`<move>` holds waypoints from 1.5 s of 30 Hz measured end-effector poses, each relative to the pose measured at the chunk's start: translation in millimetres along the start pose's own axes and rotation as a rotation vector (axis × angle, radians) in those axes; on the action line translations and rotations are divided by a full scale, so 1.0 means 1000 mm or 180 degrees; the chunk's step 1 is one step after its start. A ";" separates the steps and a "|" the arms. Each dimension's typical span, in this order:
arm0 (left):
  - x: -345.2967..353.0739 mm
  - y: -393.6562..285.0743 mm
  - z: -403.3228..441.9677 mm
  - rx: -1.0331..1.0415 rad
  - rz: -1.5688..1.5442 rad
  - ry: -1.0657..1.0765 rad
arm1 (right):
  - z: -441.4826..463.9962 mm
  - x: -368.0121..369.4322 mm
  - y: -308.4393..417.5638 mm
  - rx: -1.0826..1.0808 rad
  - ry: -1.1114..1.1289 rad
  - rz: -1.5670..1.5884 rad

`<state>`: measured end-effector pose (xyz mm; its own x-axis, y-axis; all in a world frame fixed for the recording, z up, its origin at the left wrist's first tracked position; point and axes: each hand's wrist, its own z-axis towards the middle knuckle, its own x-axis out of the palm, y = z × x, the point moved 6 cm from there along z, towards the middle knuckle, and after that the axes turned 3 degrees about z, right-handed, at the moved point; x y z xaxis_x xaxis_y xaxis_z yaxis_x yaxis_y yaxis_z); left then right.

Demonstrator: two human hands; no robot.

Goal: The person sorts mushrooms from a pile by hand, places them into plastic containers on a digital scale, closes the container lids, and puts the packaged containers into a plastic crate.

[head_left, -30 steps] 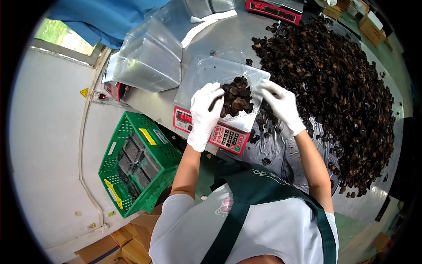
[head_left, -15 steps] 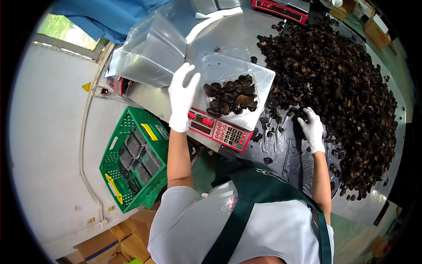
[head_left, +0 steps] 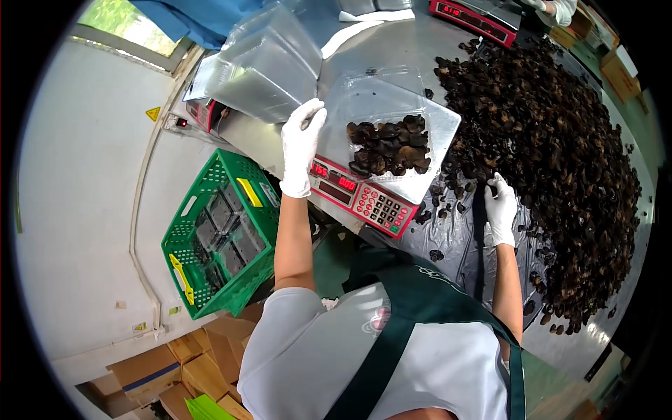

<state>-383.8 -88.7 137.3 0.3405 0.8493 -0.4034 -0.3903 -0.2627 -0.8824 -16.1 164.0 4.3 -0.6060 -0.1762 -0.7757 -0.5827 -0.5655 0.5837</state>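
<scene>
- Two white-gloved hands: the left hand point(head_left: 302, 147), loosely curved and unclenched, thumb apart from the fingers, is at the near corner of the one tall stack of clear containers point(head_left: 269, 70); the right hand point(head_left: 501, 208) has its fingers bent at the edge of the one large heap of dark pieces point(head_left: 546, 154), and I cannot tell whether it grips one.
- One clear tray point(head_left: 400, 180) with a layer of dark, curled pieces point(head_left: 388, 145) is on the nearest scale point(head_left: 378, 204), its lid section leaning away at the far side.
- Three red scales altogether: that one, a far scale point(head_left: 476, 22) and a left-hand scale point(head_left: 201, 114).
- One green crate point(head_left: 253, 255) with two yellow handles point(head_left: 180, 278) stands left of the worktop.
- The worktop point(head_left: 400, 47) is shiny metal, partly covered near the wearer by a crumpled black sheet point(head_left: 458, 234) with loose pieces on it.
- Around it: a pale wall point(head_left: 84, 182), a window point(head_left: 133, 28), a blue cloth point(head_left: 175, 17) and cardboard boxes point(head_left: 206, 374).
- The packs inside the crate overlap too much to count; the stack hides part of the left-hand scale; a second person point(head_left: 561, 10) is cut off at the top edge.
</scene>
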 end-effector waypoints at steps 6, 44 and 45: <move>0.031 -0.022 -0.021 0.0575 0.0507 0.0296 | -0.004 0.023 0.000 -0.0123 0.0401 -0.0411; 0.064 -0.061 -0.034 -0.0419 -0.0618 0.1123 | 0.039 -0.026 0.176 -0.1312 0.0137 0.1308; 0.064 -0.068 -0.042 -0.0153 -0.0372 0.1024 | 0.037 -0.027 0.158 -0.0679 0.0293 0.1620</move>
<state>-299.3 -35.6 161.0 0.6357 0.6891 -0.3478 -0.2945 -0.2000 -0.9345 -112.0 109.1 126.1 -0.7268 -0.5339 -0.4322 -0.1006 -0.5396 0.8359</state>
